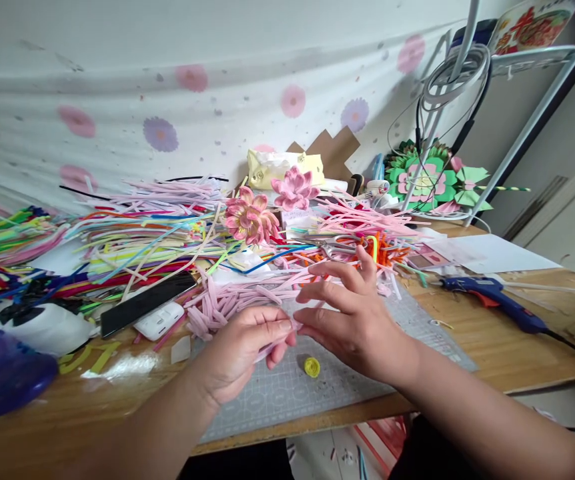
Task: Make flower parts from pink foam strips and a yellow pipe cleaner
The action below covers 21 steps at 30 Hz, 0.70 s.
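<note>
Above a grey cutting mat [267, 403], my left hand [250, 343] pinches a pale pink pipe cleaner [265, 351] between thumb and forefinger. My right hand [360, 313] meets it there, thumb and forefinger closed on the pink end, with its other fingers raised and spread. The fingers partly cover the pipe cleaner, so its full shape is hidden. Just below my hands a small yellow coil [312, 367] rests on the mat. Behind my left hand lies a heap of cut pink pipe cleaner pieces [217, 307].
Bundles of coloured pipe cleaners [132, 240] crowd the table's back and left. Two pink flowers [251, 217] stand mid-back. A black phone [147, 305] and white case [159, 321] lie left. A blue glue gun [495, 300], its cord trailing, and a metal rack post [430, 133] are right.
</note>
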Tool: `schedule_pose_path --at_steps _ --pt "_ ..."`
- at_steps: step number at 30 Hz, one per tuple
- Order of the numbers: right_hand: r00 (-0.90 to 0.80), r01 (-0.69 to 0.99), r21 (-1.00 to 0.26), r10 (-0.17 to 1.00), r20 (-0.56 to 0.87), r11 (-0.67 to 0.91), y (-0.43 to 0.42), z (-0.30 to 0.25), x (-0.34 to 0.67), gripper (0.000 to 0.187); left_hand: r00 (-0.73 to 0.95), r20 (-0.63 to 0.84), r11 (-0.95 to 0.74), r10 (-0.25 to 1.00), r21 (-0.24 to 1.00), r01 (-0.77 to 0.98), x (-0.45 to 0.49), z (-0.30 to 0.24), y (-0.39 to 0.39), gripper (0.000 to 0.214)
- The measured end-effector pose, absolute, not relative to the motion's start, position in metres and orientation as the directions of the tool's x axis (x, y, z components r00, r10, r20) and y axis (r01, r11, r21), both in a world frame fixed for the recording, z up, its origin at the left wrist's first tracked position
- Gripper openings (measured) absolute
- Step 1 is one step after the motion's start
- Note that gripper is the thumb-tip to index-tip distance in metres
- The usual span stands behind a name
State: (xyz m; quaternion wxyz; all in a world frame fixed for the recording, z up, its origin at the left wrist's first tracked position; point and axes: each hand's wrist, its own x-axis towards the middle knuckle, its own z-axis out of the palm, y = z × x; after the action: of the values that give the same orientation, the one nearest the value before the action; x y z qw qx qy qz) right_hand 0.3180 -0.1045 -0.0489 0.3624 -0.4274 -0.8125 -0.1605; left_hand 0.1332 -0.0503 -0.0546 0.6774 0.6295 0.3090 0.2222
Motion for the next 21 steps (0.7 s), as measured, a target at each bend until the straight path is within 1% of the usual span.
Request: schedule_pose_path --at_steps 2,3,4,5,6,7,8,9,10,11,12,13,14,15,16,17,18,19,20,21 --pt "-0.376 0.786 -0.085 0.582 0.721 0.612 -0.105 -0.048 0.317 0.007 0.720 -0.144 0.071 0.679 0.989 0.131 0.133 -0.055 -0.051 0.024" --pt "-0.369 0.776 -0.118 0.598 0.712 0.619 -0.104 -0.047 0.317 0.006 0.722 -0.128 -0.006 0.680 0.984 0.180 0.132 -0.055 -0.052 0.024" --pt "-0.355 0.768 -0.164 0.625 0.695 0.619 -0.104 -0.048 0.317 0.006 0.718 -0.084 -0.134 0.691 0.961 0.241 0.132 -0.054 -0.052 0.025" --pt "-0.339 0.758 -0.225 0.664 0.666 0.612 -0.103 -0.049 0.317 0.007 0.713 -0.008 -0.303 0.701 0.902 0.308 0.132 -0.052 -0.053 0.024" --pt "-0.316 0.742 -0.305 0.713 0.625 0.597 -0.101 -0.051 0.316 0.008 0.714 0.092 -0.489 0.694 0.788 0.374 0.132 -0.050 -0.054 0.024" --pt "-0.294 0.711 -0.408 0.769 0.567 0.573 -0.099 -0.055 0.315 0.009 0.731 0.196 -0.659 0.654 0.621 0.424 0.132 -0.047 -0.055 0.024" --pt "-0.274 0.657 -0.534 0.828 0.489 0.532 -0.097 -0.060 0.314 0.010 0.761 0.284 -0.788 0.583 0.428 0.444 0.131 -0.044 -0.056 0.024" --pt "-0.254 0.581 -0.668 0.883 0.394 0.465 -0.094 -0.066 0.312 0.011 0.800 0.340 -0.868 0.495 0.242 0.435 0.130 -0.041 -0.056 0.023" --pt "-0.234 0.491 -0.787 0.927 0.292 0.372 -0.092 -0.072 0.309 0.012 0.838 0.361 -0.909 0.410 0.092 0.406 0.129 -0.039 -0.055 0.022" --pt "-0.216 0.405 -0.873 0.956 0.198 0.272 -0.091 -0.077 0.307 0.014 0.869 0.355 -0.928 0.346 -0.010 0.373 0.128 -0.037 -0.054 0.021" --pt "-0.201 0.349 -0.918 0.971 0.125 0.190 -0.090 -0.081 0.304 0.015 0.887 0.341 -0.934 0.311 -0.064 0.352 0.126 -0.036 -0.052 0.021" --pt "-0.181 0.341 -0.927 0.978 0.099 0.157 -0.091 -0.084 0.302 0.015 0.891 0.332 -0.934 0.310 -0.068 0.351 0.125 -0.035 -0.050 0.021" --pt "-0.155 0.385 -0.904 0.979 0.135 0.185 -0.092 -0.084 0.300 0.014 0.882 0.324 -0.929 0.342 -0.026 0.369 0.123 -0.036 -0.048 0.022" --pt "-0.134 0.467 -0.842 0.963 0.234 0.270 -0.095 -0.082 0.299 0.012 0.862 0.310 -0.914 0.400 0.061 0.402 0.121 -0.037 -0.046 0.023" --pt "-0.131 0.567 -0.732 0.919 0.372 0.378 -0.097 -0.079 0.300 0.009 0.833 0.282 -0.878 0.476 0.192 0.438 0.120 -0.039 -0.044 0.025" --pt "-0.153 0.659 -0.580 0.841 0.518 0.478 -0.100 -0.076 0.301 0.008 0.800 0.230 -0.814 0.554 0.353 0.462 0.119 -0.041 -0.043 0.027" --pt "-0.195 0.726 -0.413 0.740 0.644 0.550 -0.103 -0.072 0.302 0.011 0.771 0.157 -0.716 0.617 0.519 0.467 0.118 -0.042 -0.042 0.028" --pt "-0.246 0.764 -0.263 0.642 0.726 0.590 -0.105 -0.069 0.304 0.015 0.752 0.075 -0.595 0.655 0.665 0.451 0.117 -0.044 -0.042 0.028" --pt "-0.291 0.780 -0.158 0.574 0.765 0.606 -0.106 -0.066 0.306 0.017 0.744 0.012 -0.489 0.668 0.761 0.426 0.116 -0.045 -0.043 0.027" --pt "-0.332 0.782 -0.085 0.528 0.781 0.618 -0.107 -0.065 0.307 0.018 0.745 -0.042 -0.386 0.666 0.835 0.392 0.115 -0.045 -0.044 0.026"
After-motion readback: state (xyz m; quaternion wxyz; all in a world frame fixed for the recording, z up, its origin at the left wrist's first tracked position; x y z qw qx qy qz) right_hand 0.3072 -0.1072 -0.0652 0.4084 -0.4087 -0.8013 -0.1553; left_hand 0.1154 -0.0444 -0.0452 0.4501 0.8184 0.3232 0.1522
